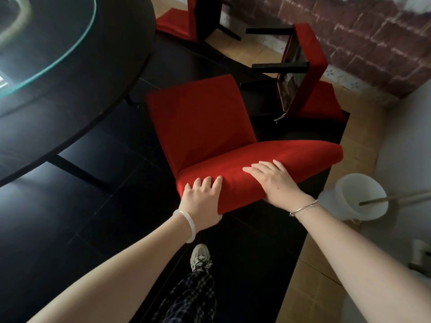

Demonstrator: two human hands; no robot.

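Head view, a chair being positioned at a dining table. The red chair (200,117) stood at the centre of the frame on the dark floor (70,217), its seat pointing toward the upper left, where the round tabletop (112,66) carried a glass turntable (58,31). The person stood behind the chair, both arms reaching in from the lower edge to the padded backrest (291,157).

The left hand (203,199) took the backrest's lower left corner in a clenched grip, fingers hooked over the top edge and thumb against the near face, probably because a corner gives leverage for steering. The right hand (275,183) lay flat across the middle of the backrest, fingers straight and released, pressing rather than grasping; this likely steadied the chair and supplied the push while the other hand set direction.

The seat was near the table's rim but not under it, so the chair appeared only partly moved into place.

At the upper right a second red chair (307,66) lay tipped over, legs toward the left, before the brick wall (361,31). A white bucket (359,197) with a stick in it stood just right of the backrest, close enough to be knocked if the chair swung that way.
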